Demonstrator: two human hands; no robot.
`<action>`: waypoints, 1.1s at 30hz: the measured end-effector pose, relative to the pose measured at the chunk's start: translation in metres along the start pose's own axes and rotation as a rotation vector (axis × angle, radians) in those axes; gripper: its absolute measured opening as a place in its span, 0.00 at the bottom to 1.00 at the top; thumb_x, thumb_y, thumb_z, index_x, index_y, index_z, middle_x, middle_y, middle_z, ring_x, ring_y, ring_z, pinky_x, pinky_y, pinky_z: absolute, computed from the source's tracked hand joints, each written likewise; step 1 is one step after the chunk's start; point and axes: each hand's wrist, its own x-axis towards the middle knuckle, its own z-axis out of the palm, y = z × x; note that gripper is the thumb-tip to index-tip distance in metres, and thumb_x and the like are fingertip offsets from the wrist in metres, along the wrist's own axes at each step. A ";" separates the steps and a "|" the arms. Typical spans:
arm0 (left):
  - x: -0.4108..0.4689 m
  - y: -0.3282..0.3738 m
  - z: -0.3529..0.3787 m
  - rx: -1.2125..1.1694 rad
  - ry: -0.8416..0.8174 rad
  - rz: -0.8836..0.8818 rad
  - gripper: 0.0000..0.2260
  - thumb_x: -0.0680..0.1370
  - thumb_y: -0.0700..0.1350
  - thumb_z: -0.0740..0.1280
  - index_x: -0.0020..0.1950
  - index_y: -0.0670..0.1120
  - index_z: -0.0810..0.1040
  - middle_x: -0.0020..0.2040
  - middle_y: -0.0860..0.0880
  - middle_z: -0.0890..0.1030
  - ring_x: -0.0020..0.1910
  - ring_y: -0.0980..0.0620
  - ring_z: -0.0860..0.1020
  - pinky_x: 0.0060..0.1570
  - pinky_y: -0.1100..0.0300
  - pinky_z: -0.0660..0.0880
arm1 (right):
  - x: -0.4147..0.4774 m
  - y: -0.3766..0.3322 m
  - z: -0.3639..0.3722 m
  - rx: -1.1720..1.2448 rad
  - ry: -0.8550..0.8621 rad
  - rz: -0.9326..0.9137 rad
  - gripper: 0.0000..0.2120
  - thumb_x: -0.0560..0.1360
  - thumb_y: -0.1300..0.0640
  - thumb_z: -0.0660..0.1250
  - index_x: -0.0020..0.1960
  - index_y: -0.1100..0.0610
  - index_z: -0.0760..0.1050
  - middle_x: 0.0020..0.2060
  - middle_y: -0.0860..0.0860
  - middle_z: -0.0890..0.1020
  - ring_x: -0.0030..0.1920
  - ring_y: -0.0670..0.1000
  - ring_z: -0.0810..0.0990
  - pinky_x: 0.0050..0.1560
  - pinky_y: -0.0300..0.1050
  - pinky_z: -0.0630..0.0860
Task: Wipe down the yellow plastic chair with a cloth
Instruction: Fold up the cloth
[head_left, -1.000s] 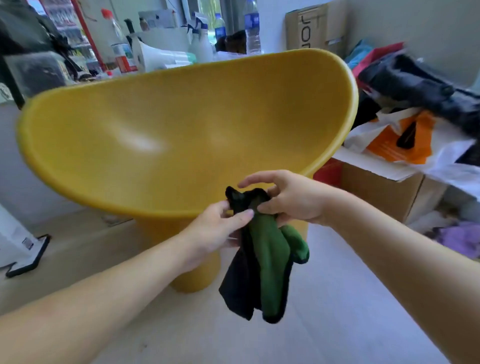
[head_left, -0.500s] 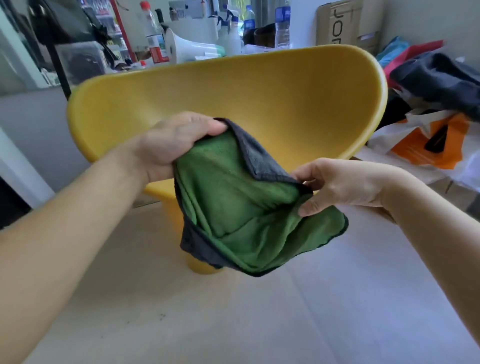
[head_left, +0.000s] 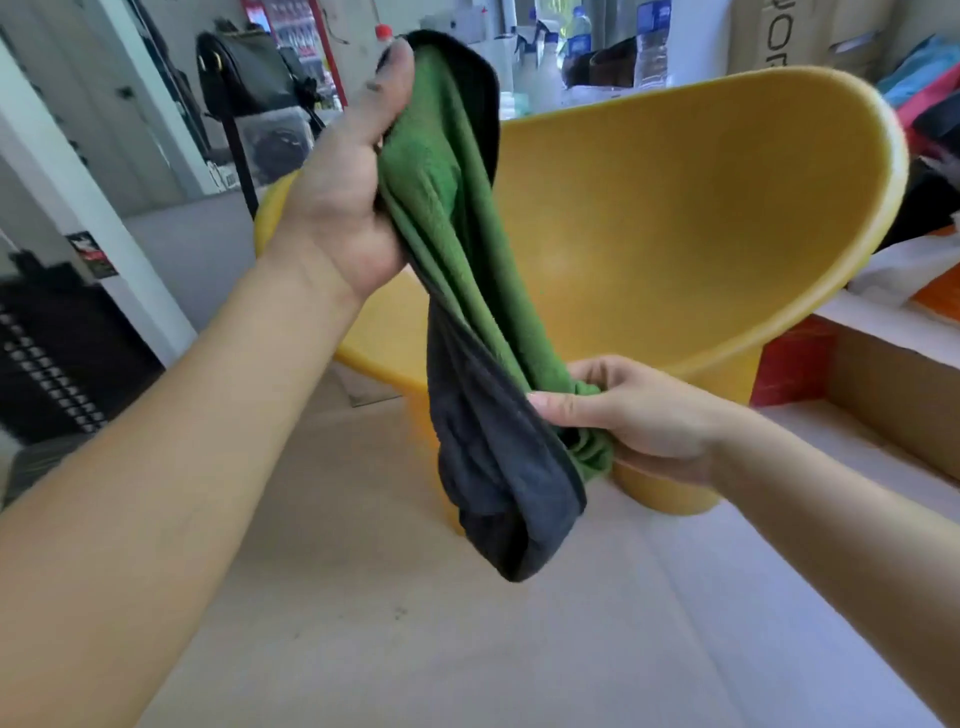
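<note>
Hanging between two bare hands, the green and dark grey cloth (head_left: 457, 249) looks soft and floppy. It droops and folds wherever nobody holds it, so I think it is very light and will bend any way you push it. It looks fuzzy, not slippery, and it will not break. A good way to take hold would be to bunch it into a pad in one palm, so a fuzzy side can rub the chair.

The left hand (head_left: 337, 208) is up high on the left. Its thumb (head_left: 395, 78) presses on the top edge of the cloth. The cloth hides its other fingers. The right hand (head_left: 639, 421) is lower and nearer, on the right. Its fingers (head_left: 561, 402) are curled round a scrunched green bit low down on the cloth. A dark grey flap hangs loose below both hands.

The yellow plastic chair (head_left: 701, 234) stands just past the cloth, on the far side. The cloth is up in the air in front of it, and I cannot tell if it touches the seat anywhere. I think no wiping has begun yet.
</note>
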 end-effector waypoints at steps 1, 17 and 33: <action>-0.001 0.000 -0.016 0.075 0.017 -0.009 0.20 0.79 0.42 0.62 0.69 0.38 0.68 0.61 0.37 0.74 0.57 0.41 0.75 0.60 0.46 0.75 | -0.004 -0.012 0.000 -0.019 0.013 -0.028 0.16 0.72 0.55 0.72 0.53 0.66 0.80 0.50 0.61 0.83 0.49 0.57 0.82 0.54 0.50 0.78; 0.011 -0.009 -0.094 1.501 -0.206 -0.287 0.13 0.67 0.59 0.74 0.39 0.50 0.80 0.31 0.49 0.79 0.31 0.55 0.77 0.34 0.58 0.72 | 0.002 -0.076 -0.019 -0.459 0.521 -0.004 0.17 0.72 0.47 0.70 0.40 0.62 0.83 0.39 0.60 0.85 0.44 0.63 0.84 0.53 0.62 0.79; -0.108 0.033 -0.037 0.052 0.410 -0.859 0.33 0.54 0.48 0.77 0.58 0.52 0.74 0.50 0.40 0.81 0.44 0.45 0.80 0.42 0.56 0.79 | 0.074 -0.270 0.081 0.336 0.661 0.356 0.24 0.70 0.48 0.65 0.47 0.71 0.79 0.45 0.67 0.83 0.47 0.64 0.84 0.47 0.55 0.82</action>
